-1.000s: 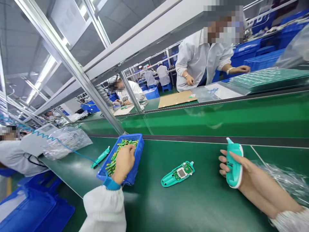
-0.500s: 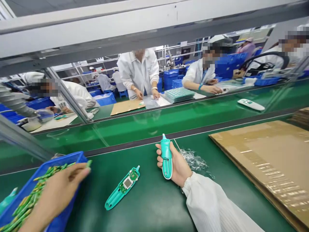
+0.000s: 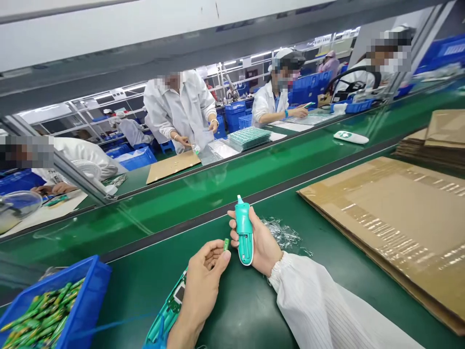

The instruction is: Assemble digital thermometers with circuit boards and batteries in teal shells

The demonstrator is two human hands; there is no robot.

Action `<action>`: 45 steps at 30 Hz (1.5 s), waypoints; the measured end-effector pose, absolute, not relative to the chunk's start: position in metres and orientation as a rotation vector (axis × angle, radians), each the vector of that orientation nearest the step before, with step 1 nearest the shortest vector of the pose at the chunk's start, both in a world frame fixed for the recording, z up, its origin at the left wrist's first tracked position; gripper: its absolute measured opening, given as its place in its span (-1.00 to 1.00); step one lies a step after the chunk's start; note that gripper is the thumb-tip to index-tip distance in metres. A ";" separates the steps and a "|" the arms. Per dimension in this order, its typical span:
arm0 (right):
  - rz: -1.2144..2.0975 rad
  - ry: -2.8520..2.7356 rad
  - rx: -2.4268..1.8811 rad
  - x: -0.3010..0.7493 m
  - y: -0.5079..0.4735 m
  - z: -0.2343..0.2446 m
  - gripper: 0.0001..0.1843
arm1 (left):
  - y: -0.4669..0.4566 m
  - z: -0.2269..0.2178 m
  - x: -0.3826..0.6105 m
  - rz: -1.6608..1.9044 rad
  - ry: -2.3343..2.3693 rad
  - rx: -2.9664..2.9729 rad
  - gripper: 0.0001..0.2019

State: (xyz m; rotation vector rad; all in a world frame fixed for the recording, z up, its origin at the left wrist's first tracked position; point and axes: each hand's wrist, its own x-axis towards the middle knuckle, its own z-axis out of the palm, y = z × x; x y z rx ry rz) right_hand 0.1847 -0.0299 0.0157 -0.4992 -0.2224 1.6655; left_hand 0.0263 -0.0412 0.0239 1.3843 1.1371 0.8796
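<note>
My right hand [image 3: 263,240] is wrapped round a teal and white ear thermometer [image 3: 244,218], tip up, its long battery compartment uncovered and facing me. Close to its left side, my left hand [image 3: 207,271] pinches a small green battery [image 3: 226,244] between thumb and fingers, apart from the thermometer. Partly hidden behind my left wrist lies an opened teal thermometer half [image 3: 162,317] with a circuit board and a white square part. At the lower left, a blue bin [image 3: 98,281] holds many green and yellow batteries [image 3: 47,310].
Crumpled clear plastic [image 3: 283,235] lies behind my right hand. Flat cardboard [image 3: 392,213] covers the right of the bench. Across the green conveyor belt [image 3: 218,189], which carries a white thermometer [image 3: 350,137], co-workers in white coats handle parts. A metal post [image 3: 78,169] stands left.
My left hand has moved right from the blue bin to beside the thermometer, carrying a battery. My right hand still holds the thermometer. The view has shifted, with the bin lower in the picture.
</note>
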 end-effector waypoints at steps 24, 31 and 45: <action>1.683 -0.214 -0.486 0.156 -0.047 0.014 -0.42 | -0.063 0.010 0.054 0.994 1.158 1.284 -0.52; 1.641 -0.196 -0.561 0.154 -0.049 0.014 -0.46 | -0.062 0.005 0.052 1.049 1.292 1.437 -0.54; 1.377 -0.954 -1.516 0.214 0.001 0.034 -0.50 | -0.032 0.033 -0.030 0.904 1.695 1.895 -0.74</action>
